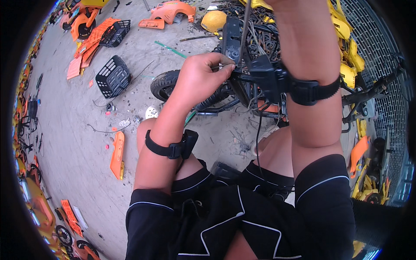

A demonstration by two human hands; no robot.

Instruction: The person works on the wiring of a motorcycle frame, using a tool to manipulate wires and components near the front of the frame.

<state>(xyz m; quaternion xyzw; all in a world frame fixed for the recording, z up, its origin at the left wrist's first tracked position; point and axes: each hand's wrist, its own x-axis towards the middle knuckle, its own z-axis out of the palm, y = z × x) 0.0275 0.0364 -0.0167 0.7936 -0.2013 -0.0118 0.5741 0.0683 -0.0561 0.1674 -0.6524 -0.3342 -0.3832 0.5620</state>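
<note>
My left hand is closed, with thumb and forefinger pinched on a thin dark cable that runs up to the top edge. Those fingertips are close against the black frame of a stripped scooter. Its tyre is partly hidden behind my left wrist. A long dark housing stands on the frame just beyond my fingers. My right forearm reaches up past the top edge, so that hand is out of sight. Each forearm wears a black strap with a small black box.
Black plastic baskets and orange body panels lie on the concrete floor to the left. A yellow helmet-like shell lies beside a heap of dark metal parts. Yellow panels are piled at the right along a brick wall.
</note>
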